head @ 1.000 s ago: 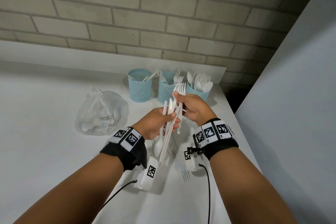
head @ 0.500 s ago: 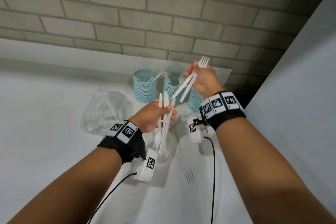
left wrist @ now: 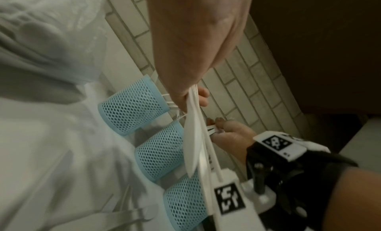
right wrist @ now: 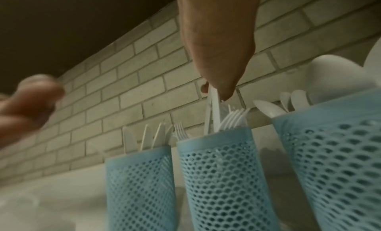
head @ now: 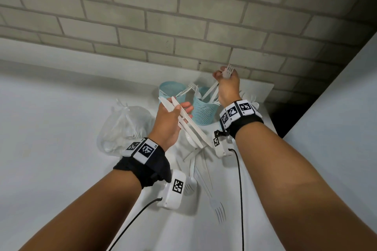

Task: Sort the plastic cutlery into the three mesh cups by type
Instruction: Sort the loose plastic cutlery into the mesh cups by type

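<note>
Three light-blue mesh cups stand in a row by the brick wall: the left cup (right wrist: 140, 177) holds knives and a fork, the middle cup (right wrist: 220, 169) forks, the right cup (right wrist: 334, 153) spoons. My right hand (head: 222, 73) pinches a few white forks (head: 228, 71), tines up, with their handles reaching down into the middle cup (head: 204, 110). My left hand (head: 183, 112) grips a small bundle of white knives (head: 189, 126) in front of the left cup (head: 170, 89). In the head view my right wrist hides the right cup.
A clear plastic bag (head: 126, 126) with more cutlery lies left of my left hand. Loose white pieces (head: 195, 159) and a fork (head: 219, 209) lie on the white counter (head: 51, 149) below my hands. A grey wall panel (head: 336, 149) closes the right side.
My right hand pulled the forks out of the left hand's bundle and carried them back over the middle cup. The left hand kept the rest and tilted it towards the left cup.
</note>
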A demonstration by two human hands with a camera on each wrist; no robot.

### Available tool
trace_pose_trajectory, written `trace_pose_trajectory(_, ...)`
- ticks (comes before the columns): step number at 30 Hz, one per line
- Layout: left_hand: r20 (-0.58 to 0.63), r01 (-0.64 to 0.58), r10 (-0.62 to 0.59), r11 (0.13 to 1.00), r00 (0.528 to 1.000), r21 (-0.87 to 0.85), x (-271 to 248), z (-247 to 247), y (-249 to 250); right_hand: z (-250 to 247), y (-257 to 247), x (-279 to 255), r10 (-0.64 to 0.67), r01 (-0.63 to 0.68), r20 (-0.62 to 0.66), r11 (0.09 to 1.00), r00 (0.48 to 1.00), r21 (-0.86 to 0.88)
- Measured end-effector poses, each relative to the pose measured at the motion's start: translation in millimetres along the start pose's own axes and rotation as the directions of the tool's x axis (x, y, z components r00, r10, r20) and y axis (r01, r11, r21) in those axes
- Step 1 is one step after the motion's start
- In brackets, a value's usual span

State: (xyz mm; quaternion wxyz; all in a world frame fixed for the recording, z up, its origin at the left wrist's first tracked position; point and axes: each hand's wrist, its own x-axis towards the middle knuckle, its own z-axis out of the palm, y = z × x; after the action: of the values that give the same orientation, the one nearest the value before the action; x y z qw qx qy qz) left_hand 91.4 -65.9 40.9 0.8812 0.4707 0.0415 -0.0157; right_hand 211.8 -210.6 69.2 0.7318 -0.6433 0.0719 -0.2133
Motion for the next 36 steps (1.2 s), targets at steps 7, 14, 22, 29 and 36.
trace_pose_trajectory(7,-0.009,0.034,-0.035,0.994,0.999,-0.103,1.7,-3.2,4.5,-10.7,6.5,-5.5,0.008,0.161,0.279,0.799,0.960,-0.579)
trace_pose_trajectory(14,-0.025,0.017,-0.021,0.986,0.999,-0.164,0.4,-6.5,8.0,-8.6,-15.8,-30.6,-0.120,0.348,0.360,0.648,0.925,-0.678)
trace_pose_trajectory(22,-0.002,-0.004,0.003,0.980,1.000,-0.199,2.9,-3.7,12.2,-24.5,-56.9,-91.4,0.458,0.398,0.615,0.486,0.643,-0.778)
trace_pose_trajectory(29,-0.035,-0.057,0.049,0.961,0.998,-0.270,0.8,0.0,6.0,-40.9,-38.1,-118.5,0.694,0.152,0.437,0.434,0.571,-0.888)
trace_pose_trajectory(36,-0.054,-0.037,0.020,0.943,0.998,-0.332,-0.2,-0.4,2.9,-56.5,-16.8,-119.1,0.579,-0.454,0.490,0.816,0.652,-0.358)
